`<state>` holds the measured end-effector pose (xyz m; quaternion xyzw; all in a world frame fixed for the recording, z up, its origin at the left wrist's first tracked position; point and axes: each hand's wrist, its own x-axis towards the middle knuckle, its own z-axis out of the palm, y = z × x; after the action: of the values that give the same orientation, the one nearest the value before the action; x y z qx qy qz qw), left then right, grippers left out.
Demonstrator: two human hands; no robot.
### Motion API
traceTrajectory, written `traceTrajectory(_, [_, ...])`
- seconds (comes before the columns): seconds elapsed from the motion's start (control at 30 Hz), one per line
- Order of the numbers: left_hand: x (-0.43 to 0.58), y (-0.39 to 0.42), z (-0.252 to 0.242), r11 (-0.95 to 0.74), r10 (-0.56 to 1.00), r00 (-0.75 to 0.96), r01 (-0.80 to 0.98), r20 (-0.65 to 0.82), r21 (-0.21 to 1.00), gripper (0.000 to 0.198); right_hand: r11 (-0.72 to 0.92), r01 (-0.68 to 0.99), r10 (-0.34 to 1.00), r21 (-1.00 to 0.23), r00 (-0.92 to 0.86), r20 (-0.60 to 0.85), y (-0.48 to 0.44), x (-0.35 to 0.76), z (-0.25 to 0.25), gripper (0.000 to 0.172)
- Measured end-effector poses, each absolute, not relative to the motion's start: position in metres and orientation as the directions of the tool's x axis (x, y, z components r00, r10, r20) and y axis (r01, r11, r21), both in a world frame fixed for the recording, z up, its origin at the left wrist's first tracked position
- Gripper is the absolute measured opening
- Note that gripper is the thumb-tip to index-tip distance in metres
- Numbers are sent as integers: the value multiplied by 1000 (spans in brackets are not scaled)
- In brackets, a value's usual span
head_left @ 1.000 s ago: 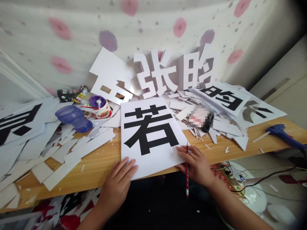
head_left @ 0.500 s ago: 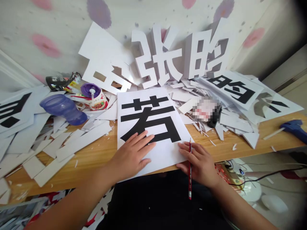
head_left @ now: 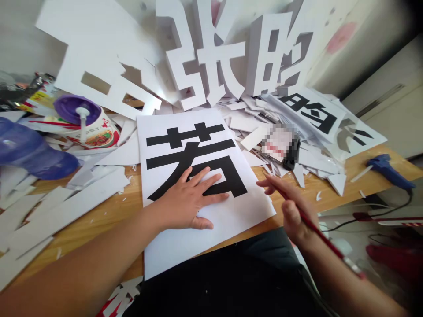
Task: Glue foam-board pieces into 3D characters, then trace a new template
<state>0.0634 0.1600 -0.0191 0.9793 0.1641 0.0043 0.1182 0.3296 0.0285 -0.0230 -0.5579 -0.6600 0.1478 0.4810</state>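
A white paper sheet [head_left: 178,246] printed with a bold black character [head_left: 191,158] lies flat at the table's front edge, its near end overhanging. My left hand [head_left: 191,198] rests on it with fingers spread, covering the lower part of the character. Just off the sheet's right side, my right hand [head_left: 297,211] grips a red pencil [head_left: 309,222]. The pencil slants up and left, its tip near the sheet's right edge and its other end over my forearm. Whether the tip touches anything is unclear.
White three-dimensional characters [head_left: 221,66] stand along the wall. Paper scraps [head_left: 69,211] litter the wooden table [head_left: 109,211]. At left are a purple bottle [head_left: 36,149] and a paper food tub [head_left: 99,130]. A blue glue gun [head_left: 391,169] lies at right, its cord hanging down.
My right hand has lifted off the sheet, moved right and turned the pencil to a slant. My left hand's fingers are spread wider. The camera view has shifted closer.
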Motion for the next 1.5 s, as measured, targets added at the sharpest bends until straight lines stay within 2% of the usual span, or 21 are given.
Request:
traceTrajectory(0.13, [63,161,-25,-926,309,951,302,-4,227,76,270,354,922,-895,173,346,60,316,-19,30])
traceTrajectory(0.23, [63,162,-27,-928,312,950,300,21,219,78,154,197,961,-968,199,194,76,305,-28,20])
traceTrajectory(0.3, [64,161,-26,-925,315,949,306,6,225,79,116,133,965,-984,218,143,80,301,-35,12])
traceTrajectory(0.43, [64,161,-22,-912,328,942,334,-63,240,80,116,258,956,-959,234,178,78,298,-39,21])
traceTrajectory(0.57, [64,161,-19,-908,337,937,349,-90,232,79,96,260,959,-961,235,159,78,298,-38,26])
traceTrajectory(0.73, [65,162,-19,-909,325,941,338,-93,243,72,65,285,961,-956,241,137,79,297,-37,25])
traceTrajectory(1.1, [65,162,-21,-909,328,943,332,-59,253,70,64,368,961,-928,227,156,81,297,-37,25])
traceTrajectory(1.5, [66,163,-17,-894,338,934,356,-114,272,69,35,354,971,-935,210,116,78,299,-36,24])
